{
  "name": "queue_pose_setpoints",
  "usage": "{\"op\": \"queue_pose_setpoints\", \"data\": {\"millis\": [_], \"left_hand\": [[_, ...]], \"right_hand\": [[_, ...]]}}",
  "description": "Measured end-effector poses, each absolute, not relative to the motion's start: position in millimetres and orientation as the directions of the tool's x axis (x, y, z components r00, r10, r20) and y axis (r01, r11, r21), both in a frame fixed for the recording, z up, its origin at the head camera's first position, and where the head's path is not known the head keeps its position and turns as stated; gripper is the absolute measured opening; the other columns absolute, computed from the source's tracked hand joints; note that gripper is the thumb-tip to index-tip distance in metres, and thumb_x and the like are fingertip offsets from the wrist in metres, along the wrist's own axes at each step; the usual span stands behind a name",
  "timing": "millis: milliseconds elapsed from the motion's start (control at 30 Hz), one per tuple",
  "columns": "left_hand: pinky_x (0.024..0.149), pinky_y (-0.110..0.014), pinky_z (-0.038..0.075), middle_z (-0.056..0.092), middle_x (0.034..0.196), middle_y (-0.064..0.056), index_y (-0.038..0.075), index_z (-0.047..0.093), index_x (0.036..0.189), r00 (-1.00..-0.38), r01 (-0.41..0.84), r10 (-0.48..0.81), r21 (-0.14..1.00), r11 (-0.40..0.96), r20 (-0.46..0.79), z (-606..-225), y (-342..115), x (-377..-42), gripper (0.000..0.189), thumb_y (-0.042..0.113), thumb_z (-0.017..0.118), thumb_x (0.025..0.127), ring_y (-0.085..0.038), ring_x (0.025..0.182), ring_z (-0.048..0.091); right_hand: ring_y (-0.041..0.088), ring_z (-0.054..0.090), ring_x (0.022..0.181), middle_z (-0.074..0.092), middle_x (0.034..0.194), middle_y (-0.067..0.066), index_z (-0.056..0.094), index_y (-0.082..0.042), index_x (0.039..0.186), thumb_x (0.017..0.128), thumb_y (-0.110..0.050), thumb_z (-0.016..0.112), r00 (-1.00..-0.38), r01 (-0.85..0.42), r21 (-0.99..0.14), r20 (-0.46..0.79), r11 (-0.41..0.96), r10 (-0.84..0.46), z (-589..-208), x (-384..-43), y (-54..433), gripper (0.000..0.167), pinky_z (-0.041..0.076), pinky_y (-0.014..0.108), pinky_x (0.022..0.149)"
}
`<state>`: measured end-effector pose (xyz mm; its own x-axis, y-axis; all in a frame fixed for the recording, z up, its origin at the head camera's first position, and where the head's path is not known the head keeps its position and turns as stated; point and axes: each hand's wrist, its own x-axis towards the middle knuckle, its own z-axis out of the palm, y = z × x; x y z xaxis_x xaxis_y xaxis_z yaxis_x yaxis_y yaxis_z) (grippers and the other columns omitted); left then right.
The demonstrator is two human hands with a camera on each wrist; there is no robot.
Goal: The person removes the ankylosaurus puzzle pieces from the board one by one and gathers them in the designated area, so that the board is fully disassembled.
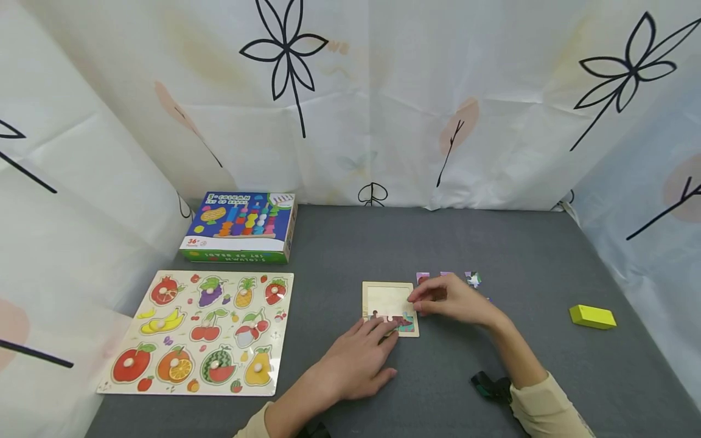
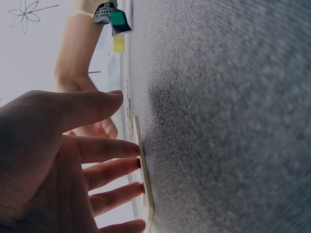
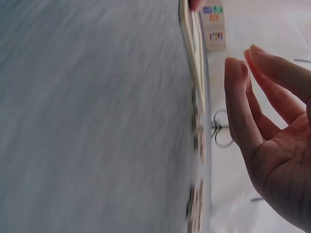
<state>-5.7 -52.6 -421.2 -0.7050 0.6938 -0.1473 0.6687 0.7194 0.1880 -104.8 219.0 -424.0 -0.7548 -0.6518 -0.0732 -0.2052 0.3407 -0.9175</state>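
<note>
A small wooden puzzle tray (image 1: 387,291) lies on the table, with a few joined jigsaw pieces (image 1: 405,321) along its near side. My left hand (image 1: 358,359) rests its fairly straight fingertips on the tray's near edge; the left wrist view shows the fingers (image 2: 114,172) spread along that rim. Over the tray's right edge hovers my right hand (image 1: 451,299), fingers loosely bent. Seen from the right wrist, its thumb and fingertips (image 3: 235,73) come close together with nothing visible between them. Loose jigsaw pieces (image 1: 473,279) lie behind the right hand, which partly hides them.
A fruit knob puzzle board (image 1: 230,356) lies at the left, with a blue and green toy box (image 1: 238,228) behind it. To the right sits a yellow block (image 1: 592,317). Patterned white cloth (image 1: 372,121) hangs around the grey table (image 1: 520,255).
</note>
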Motion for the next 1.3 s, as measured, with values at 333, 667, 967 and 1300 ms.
{"op": "queue_pose_setpoints", "data": {"millis": [333, 667, 967, 1300], "left_hand": [[0.128, -0.046, 0.044, 0.046, 0.17, -0.002, 0.012, 0.058, 0.156, -0.691, 0.702, 0.714, 0.131, 0.7, -0.114, -422.9, -51.7, -3.1, 0.064, 0.053, 0.064, 0.106, -0.022, 0.155, 0.047], [0.127, -0.048, 0.045, 0.041, 0.174, -0.005, 0.012, 0.058, 0.156, -0.683, 0.711, 0.716, 0.095, 0.697, -0.143, -418.9, -50.2, 5.3, 0.069, 0.058, 0.063, 0.105, -0.022, 0.16, 0.041], [0.128, -0.042, 0.045, 0.036, 0.177, -0.007, 0.013, 0.057, 0.157, -0.684, 0.709, 0.71, 0.081, 0.701, -0.168, -417.8, -48.6, 9.5, 0.07, 0.06, 0.062, 0.105, -0.021, 0.161, 0.039], [0.13, -0.041, 0.041, 0.036, 0.177, -0.009, 0.014, 0.057, 0.157, -0.668, 0.718, 0.72, 0.091, 0.69, -0.189, -418.8, -47.0, 9.1, 0.071, 0.062, 0.06, 0.105, -0.023, 0.164, 0.035]], "right_hand": [[0.007, 0.071, 0.084, 0.08, 0.104, 0.02, 0.078, 0.005, 0.116, 0.102, -0.008, 0.074, -0.691, -0.239, -0.899, -0.109, 0.368, -0.714, -424.2, -113.1, 176.2, 0.02, 0.06, 0.022, 0.079], [0.014, 0.069, 0.072, 0.081, 0.092, 0.016, 0.079, 0.005, 0.109, 0.101, -0.003, 0.07, -0.664, -0.212, -0.868, -0.209, 0.449, -0.718, -426.0, -119.6, 149.5, 0.015, 0.06, 0.026, 0.066], [0.011, 0.066, 0.067, 0.08, 0.084, 0.012, 0.081, 0.003, 0.102, 0.098, 0.0, 0.073, -0.658, -0.202, -0.851, -0.248, 0.484, -0.711, -424.9, -121.0, 141.6, 0.01, 0.058, 0.026, 0.063], [0.017, 0.073, 0.077, 0.081, 0.093, 0.015, 0.077, 0.0, 0.102, 0.098, -0.005, 0.076, -0.646, -0.206, -0.869, -0.225, 0.45, -0.73, -423.6, -118.3, 143.8, 0.007, 0.061, 0.028, 0.069]]}}
